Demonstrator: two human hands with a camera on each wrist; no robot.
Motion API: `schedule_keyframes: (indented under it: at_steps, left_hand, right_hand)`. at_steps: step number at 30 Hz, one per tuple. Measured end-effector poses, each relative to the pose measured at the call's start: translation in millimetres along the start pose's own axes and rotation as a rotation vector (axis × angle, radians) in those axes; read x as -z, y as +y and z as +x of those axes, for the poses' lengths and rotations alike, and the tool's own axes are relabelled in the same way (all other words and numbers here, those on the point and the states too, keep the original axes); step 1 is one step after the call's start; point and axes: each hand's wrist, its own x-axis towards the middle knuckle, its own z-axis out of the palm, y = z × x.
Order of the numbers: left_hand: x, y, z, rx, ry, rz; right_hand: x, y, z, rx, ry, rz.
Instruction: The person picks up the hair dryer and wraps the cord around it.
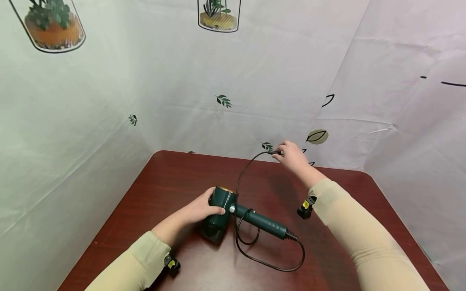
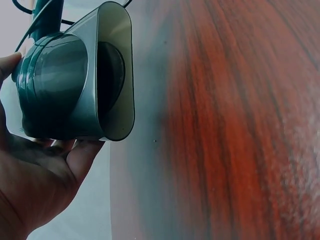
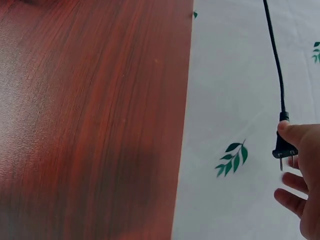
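Note:
A dark green hair dryer (image 1: 260,220) is on the table, its handle pointing right. My left hand (image 1: 198,208) grips the barrel, with the thumb over its top side and the other fingers around the far side. In the left wrist view the flat nozzle (image 2: 117,75) faces the camera. Near the table's back edge my right hand (image 1: 291,155) pinches the black two-pin plug (image 3: 285,142) between thumb and fingers, its prongs bare. From the plug the black cord (image 1: 241,173) arcs down across the dryer, loops, and joins the handle's end.
The reddish-brown wooden table (image 1: 174,173) has rounded back corners. White sheeting (image 1: 174,72) with plant and leaf prints hangs behind it and along both sides. A small black camera (image 1: 307,208) hangs at the right wrist, another camera (image 1: 172,264) at the left.

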Motion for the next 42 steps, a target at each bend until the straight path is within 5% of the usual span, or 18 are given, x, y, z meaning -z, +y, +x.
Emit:
schedule_keyframes:
  at_steps: [12, 25, 42]
  left_hand:
    - [0.6, -3.4, -1.2, -0.008, -0.036, 0.002]
    - [1.7, -0.7, -3.3, -0.030, -0.075, 0.031]
    - [7.1, -3.7, -3.6, -0.050, -0.152, 0.023]
  right_hand:
    - [-2.1, 15.4, -9.8, -0.217, 0.027, -0.015]
    - [-0.1, 41.7, -15.7, -0.316, 0.066, -0.034]
    - [-1.5, 91.9, -34.9, -0.451, 0.021, -0.062]
